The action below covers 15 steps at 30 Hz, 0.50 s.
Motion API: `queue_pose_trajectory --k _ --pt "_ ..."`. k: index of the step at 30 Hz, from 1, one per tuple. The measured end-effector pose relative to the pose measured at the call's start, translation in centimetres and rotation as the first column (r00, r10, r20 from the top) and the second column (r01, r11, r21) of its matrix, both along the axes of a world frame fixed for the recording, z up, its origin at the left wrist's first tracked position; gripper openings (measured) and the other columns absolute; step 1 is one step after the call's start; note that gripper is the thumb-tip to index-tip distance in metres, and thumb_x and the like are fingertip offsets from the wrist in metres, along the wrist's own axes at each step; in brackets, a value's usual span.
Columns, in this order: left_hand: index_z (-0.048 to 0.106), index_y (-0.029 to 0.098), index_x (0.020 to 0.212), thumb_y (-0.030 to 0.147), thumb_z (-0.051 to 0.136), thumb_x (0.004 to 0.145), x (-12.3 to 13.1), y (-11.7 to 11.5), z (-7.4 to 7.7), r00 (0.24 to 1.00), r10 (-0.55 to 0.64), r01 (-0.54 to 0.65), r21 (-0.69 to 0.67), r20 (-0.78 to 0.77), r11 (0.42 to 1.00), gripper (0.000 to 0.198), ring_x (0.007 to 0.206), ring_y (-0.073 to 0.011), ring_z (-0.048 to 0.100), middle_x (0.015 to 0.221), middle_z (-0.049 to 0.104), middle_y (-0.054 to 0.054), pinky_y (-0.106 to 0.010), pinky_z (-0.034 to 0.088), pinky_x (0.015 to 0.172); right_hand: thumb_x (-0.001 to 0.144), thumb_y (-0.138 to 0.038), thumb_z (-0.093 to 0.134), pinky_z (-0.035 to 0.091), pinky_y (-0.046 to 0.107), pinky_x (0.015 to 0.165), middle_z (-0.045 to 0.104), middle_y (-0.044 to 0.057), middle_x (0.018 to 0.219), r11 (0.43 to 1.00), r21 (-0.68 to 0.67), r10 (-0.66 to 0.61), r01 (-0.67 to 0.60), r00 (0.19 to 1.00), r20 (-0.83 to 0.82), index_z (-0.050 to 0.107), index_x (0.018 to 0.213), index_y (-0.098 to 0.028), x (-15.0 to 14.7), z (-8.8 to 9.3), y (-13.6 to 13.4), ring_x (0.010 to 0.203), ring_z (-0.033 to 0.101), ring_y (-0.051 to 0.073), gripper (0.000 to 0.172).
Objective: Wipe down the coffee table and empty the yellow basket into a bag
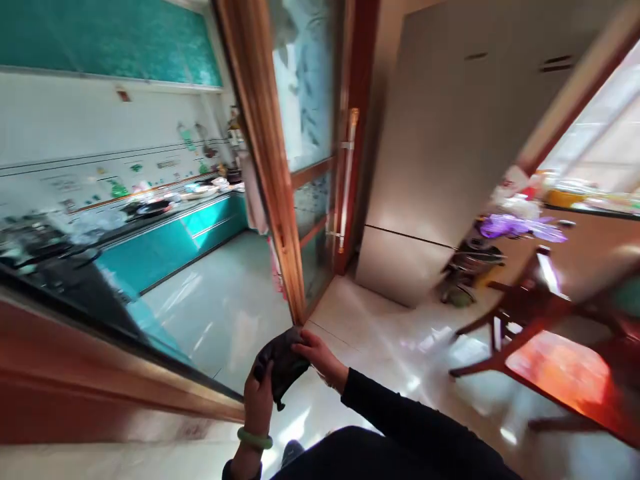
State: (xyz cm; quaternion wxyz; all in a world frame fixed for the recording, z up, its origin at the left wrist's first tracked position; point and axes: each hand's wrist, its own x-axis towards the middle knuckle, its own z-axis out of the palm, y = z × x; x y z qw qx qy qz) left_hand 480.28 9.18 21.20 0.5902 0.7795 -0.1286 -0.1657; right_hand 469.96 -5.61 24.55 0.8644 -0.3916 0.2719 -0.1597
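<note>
Both my hands grip a soft, crumpled black bag-like piece [285, 367], held low in front of my body. My left hand [259, 393], with a green bangle at the wrist, is closed on its left side, the thumb lying over the front. On the upper right edge, the fingers of my right hand [320, 357] pinch it. A small dark tip hangs from its lower end. Whether it is thin plastic or cloth I cannot tell.
Just ahead stands the wooden door frame [273, 147], with a glass door [310, 87] beside it. Left is a kitchen with teal cabinets [150, 260] and a cluttered counter. At right are a wooden chair [520, 340] and a purple bag [523, 227].
</note>
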Motion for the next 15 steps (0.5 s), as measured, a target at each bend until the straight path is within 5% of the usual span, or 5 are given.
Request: queue_pose_trajectory --k 3,6,10,15 --pt "0.08 0.018 0.096 0.069 0.081 0.066 4.1 -1.2 0.5 0.983 0.151 -0.155 -0.033 -0.102 0.987 0.059 0.103 -0.0346 0.076 0.1 0.083 -0.012 -0.047 0.058 0.1 0.06 -0.051 0.097 0.047 0.026 0.075 0.074 0.0 0.09 0.969 0.147 0.201 -0.2 0.98 0.013 0.072 0.099 -0.02 6.5 -0.2 -1.2 0.083 0.065 0.015 0.056" --pt "0.079 0.018 0.095 0.061 0.082 0.068 8.5 -3.7 0.8 0.961 0.232 -0.254 -0.15 -0.15 0.955 0.051 0.099 -0.0311 0.076 0.098 0.083 -0.01 -0.044 0.059 0.097 0.062 -0.051 0.097 0.051 0.027 0.081 0.077 0.001 0.096 0.933 0.234 0.27 -0.275 0.961 0.056 0.073 0.1 -0.021 11.9 -1.3 -2.0 0.09 0.068 0.017 0.054" --pt "0.079 0.019 0.087 0.042 0.078 0.074 14.7 -8.3 0.5 0.991 0.061 -0.095 -0.312 -0.116 0.945 0.026 0.093 -0.0264 0.075 0.093 0.082 -0.007 -0.039 0.059 0.093 0.059 -0.053 0.098 0.055 0.032 0.085 0.079 0.001 0.104 0.946 0.269 0.17 -0.18 0.984 0.059 0.075 0.102 -0.026 17.7 -3.0 -4.6 0.098 0.071 0.021 0.056" --pt "0.081 0.021 0.082 0.021 0.069 0.071 21.6 -14.4 -0.8 0.999 -0.051 0.046 -0.379 -0.004 0.924 0.016 0.095 -0.0237 0.074 0.093 0.082 -0.005 -0.035 0.056 0.093 0.064 -0.052 0.093 0.058 0.039 0.098 0.076 0.003 0.128 0.993 0.101 0.058 -0.06 0.998 0.021 0.076 0.117 -0.032 23.8 -4.2 -10.9 0.121 0.068 0.028 0.059"
